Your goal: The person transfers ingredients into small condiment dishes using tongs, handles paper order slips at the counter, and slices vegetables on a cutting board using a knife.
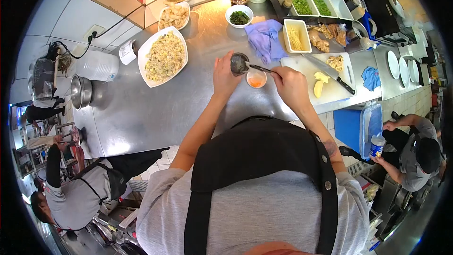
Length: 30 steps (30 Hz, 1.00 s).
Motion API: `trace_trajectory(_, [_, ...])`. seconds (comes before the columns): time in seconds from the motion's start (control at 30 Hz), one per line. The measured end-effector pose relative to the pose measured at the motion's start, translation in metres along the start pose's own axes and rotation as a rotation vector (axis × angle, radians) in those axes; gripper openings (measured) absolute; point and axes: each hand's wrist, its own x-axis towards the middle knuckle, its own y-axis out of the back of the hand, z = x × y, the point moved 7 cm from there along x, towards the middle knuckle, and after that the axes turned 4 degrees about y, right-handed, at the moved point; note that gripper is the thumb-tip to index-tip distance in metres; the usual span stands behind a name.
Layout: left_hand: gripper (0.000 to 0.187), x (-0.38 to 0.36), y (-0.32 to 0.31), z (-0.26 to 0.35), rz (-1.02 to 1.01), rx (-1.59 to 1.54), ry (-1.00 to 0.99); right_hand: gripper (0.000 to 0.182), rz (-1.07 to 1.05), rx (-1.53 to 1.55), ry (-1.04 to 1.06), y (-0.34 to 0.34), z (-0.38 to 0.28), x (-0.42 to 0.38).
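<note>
My left hand (225, 76) is closed around a small, dark-looking round cup (239, 63) above the steel counter. My right hand (291, 84) grips a thin dark-handled utensil (262, 68), whose tip reaches to the rim of that cup; its exact kind is too small to tell. Just below the utensil, between my hands, stands a little white bowl (256, 79) with something orange in it. A crumpled purple cloth (265, 40) lies beyond them. To the right is a white cutting board (306, 61) bearing a knife (336, 75), a yellow peeled piece and chopped bits.
Fried rice fills a white dish (146, 75) on the left, near a metal bowl (81, 92). Ingredient trays (340, 7) line the back right. Noodle-like strips sit in a white container (288, 42). One co-worker (85, 198) is at lower left, another (415, 146) at right.
</note>
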Motion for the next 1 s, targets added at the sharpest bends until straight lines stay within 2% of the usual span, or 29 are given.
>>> trace_trajectory(0.33, [0.086,-0.003,-0.003,-0.008,0.001,0.004,0.052,0.013,-0.235,-0.178,-0.127,-0.059,0.04,-0.023])
trace_trajectory(0.53, [0.082,-0.006,-0.006,-0.001,-0.012,0.04,0.024,0.016,-0.178,-0.059,-0.183,-0.019,0.029,-0.016])
trace_trajectory(0.67, [0.081,-0.001,-0.008,0.019,-0.021,0.08,-0.062,0.014,-0.141,-0.064,-0.074,0.002,0.001,0.0])
trace_trajectory(0.87, [0.079,0.009,-0.01,0.042,-0.122,0.073,-0.039,0.008,-0.197,-0.423,0.188,-0.031,-0.014,0.013])
trace_trajectory(1.0, [0.078,0.012,-0.011,0.049,-0.118,0.101,-0.068,0.009,-0.196,-0.549,0.248,-0.036,-0.014,0.025])
